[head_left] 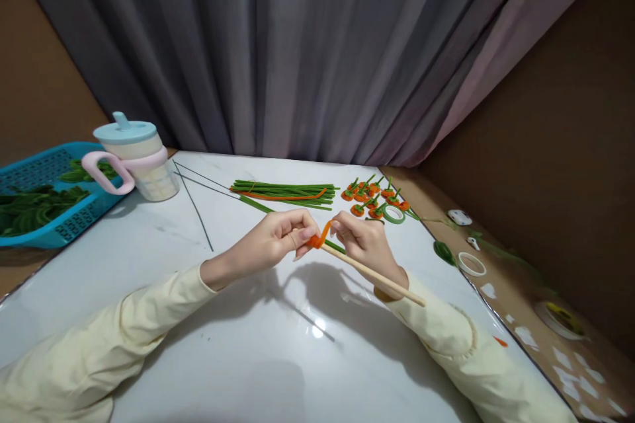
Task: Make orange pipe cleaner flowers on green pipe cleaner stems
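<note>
Just above the frame's middle, your left hand (275,238) and right hand (364,244) both pinch the orange strip (320,236) between them, coiled on the stick (372,274), which slants toward lower right.

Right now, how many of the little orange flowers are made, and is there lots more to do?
About ten little orange flowers already lie finished near the green tape roll. The left hand and right hand are winding an orange pipe cleaner around a wooden stick. A bundle of green stems still lies unused.
</note>
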`<action>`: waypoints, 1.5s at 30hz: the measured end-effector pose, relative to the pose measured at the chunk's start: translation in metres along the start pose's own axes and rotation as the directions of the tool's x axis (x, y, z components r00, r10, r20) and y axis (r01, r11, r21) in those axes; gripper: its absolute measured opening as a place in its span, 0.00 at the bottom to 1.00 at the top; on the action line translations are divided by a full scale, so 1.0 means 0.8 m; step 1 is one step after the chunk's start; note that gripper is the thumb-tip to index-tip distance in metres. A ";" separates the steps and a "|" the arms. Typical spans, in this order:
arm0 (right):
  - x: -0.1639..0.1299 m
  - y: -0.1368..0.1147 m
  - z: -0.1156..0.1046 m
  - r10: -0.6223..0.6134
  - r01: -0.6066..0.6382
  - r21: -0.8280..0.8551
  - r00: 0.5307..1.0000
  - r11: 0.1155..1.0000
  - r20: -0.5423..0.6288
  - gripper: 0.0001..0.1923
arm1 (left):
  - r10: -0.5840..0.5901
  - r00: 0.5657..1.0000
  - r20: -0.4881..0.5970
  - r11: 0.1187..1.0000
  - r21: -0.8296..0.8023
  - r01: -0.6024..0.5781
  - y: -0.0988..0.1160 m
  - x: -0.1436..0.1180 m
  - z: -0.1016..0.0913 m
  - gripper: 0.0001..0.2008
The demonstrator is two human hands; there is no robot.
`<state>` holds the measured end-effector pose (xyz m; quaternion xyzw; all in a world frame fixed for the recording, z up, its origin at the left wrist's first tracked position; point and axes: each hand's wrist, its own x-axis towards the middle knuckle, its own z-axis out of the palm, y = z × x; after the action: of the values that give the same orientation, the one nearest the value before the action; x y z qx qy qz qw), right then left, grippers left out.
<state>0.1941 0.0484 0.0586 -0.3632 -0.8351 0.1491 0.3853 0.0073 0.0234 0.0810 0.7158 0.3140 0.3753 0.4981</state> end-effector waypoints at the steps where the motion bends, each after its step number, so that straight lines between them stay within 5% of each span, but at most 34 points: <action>1: -0.001 0.000 0.004 0.050 -0.050 0.040 0.999 0.998 0.018 0.13 | 0.026 0.999 -0.028 0.999 -0.020 -0.026 -0.002 0.000 0.001 0.10; 4: -0.005 -0.007 0.016 0.203 -0.228 0.246 0.971 0.942 0.122 0.17 | 0.114 0.989 -0.093 0.993 0.026 -0.112 -0.007 -0.001 0.002 0.06; 7: -0.014 -0.024 0.023 0.326 -0.470 0.515 0.879 0.717 0.348 0.15 | 0.328 0.941 -0.078 0.904 0.316 -0.288 -0.012 -0.003 0.002 0.08; 10: -0.024 -0.045 0.027 0.300 -0.700 0.606 0.712 0.378 0.635 0.15 | 0.607 0.794 0.031 0.627 0.595 -0.503 -0.016 -0.006 0.002 0.13; 12: -0.028 -0.054 0.026 0.228 -0.759 0.606 0.651 0.239 0.725 0.16 | 0.706 0.697 0.127 0.415 0.723 -0.552 -0.016 -0.006 0.001 0.14; 14: -0.026 -0.057 0.022 0.205 -0.755 0.608 0.654 0.247 0.729 0.16 | 0.728 0.651 0.213 0.212 0.834 -0.509 -0.016 -0.004 -0.002 0.13; 17: -0.018 -0.047 0.012 0.217 -0.596 0.524 0.759 0.608 0.614 0.14 | 0.631 0.723 0.281 0.020 0.926 -0.377 -0.015 -0.002 -0.009 0.14; 19: -0.012 -0.035 0.004 0.167 -0.337 0.305 0.868 0.891 0.468 0.10 | 0.507 0.829 0.235 0.076 0.946 -0.315 -0.012 -0.001 -0.013 0.14; 20: -0.010 -0.029 0.000 0.124 -0.203 0.166 0.912 0.965 0.391 0.08 | 0.444 0.874 0.197 0.160 0.942 -0.294 -0.010 -0.001 -0.015 0.14; 23: -0.007 -0.017 -0.009 0.002 0.023 -0.108 0.974 0.994 0.225 0.09 | 0.284 0.951 0.120 0.492 0.833 -0.252 0.001 -0.004 -0.015 0.12; 27: -0.004 -0.011 -0.012 -0.010 -0.007 0.106 0.986 0.994 0.164 0.08 | 0.153 0.986 0.071 0.773 0.612 -0.164 0.019 -0.009 -0.013 0.12; 33: 0.000 -0.013 -0.003 0.095 -0.141 0.330 0.984 0.933 0.152 0.08 | 0.065 0.995 -0.071 0.962 0.270 -0.044 0.015 -0.006 -0.012 0.14; 38: -0.002 -0.023 0.013 0.181 -0.334 0.547 0.932 0.768 0.314 0.15 | 0.114 0.978 -0.175 0.993 0.030 -0.111 0.006 0.001 -0.005 0.11; 41: -0.003 -0.032 0.023 0.183 -0.447 0.633 0.880 0.633 0.439 0.12 | 0.262 0.939 -0.221 0.938 0.286 -0.194 0.001 0.000 -0.005 0.11; 45: -0.001 -0.044 0.026 0.174 -0.539 0.680 0.830 0.496 0.530 0.11 | 0.620 0.778 -0.101 0.589 0.715 -0.376 -0.003 -0.004 -0.015 0.12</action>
<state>0.1616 0.0237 0.0630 -0.2774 -0.6352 0.6598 0.2903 -0.0045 0.0269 0.0808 0.8263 0.2893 0.4828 0.0220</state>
